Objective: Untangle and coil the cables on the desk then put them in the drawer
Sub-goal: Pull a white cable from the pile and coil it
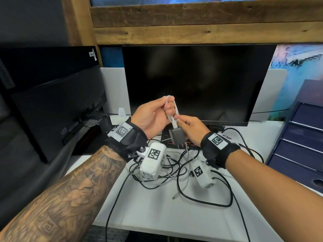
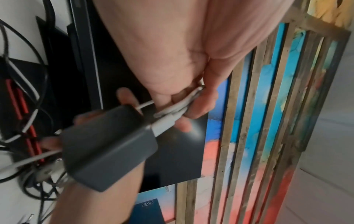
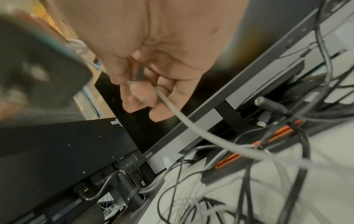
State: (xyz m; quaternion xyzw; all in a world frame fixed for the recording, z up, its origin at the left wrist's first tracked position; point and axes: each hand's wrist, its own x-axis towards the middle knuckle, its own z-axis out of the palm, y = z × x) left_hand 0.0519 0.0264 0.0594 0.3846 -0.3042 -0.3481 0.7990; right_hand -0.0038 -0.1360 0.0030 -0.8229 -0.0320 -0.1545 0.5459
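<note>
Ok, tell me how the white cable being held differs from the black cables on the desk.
The white cable is gathered into loops in the left hand; the black cables sprawl loose and tangled. The white cable is plugged into a grey charger and lifted; the black cables lie on the desk. Neither is in a drawer.

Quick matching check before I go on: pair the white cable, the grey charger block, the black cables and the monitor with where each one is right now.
Things:
1. white cable
2. grey charger block
3. black cables
4. monitor

Places:
A. tangled on the desk
B. standing at the back, screen dark
C. looped in the left hand, pinched by the right hand
D. hanging off the white cable between both hands

Pairs: 1-C, 2-D, 3-A, 4-B
</note>
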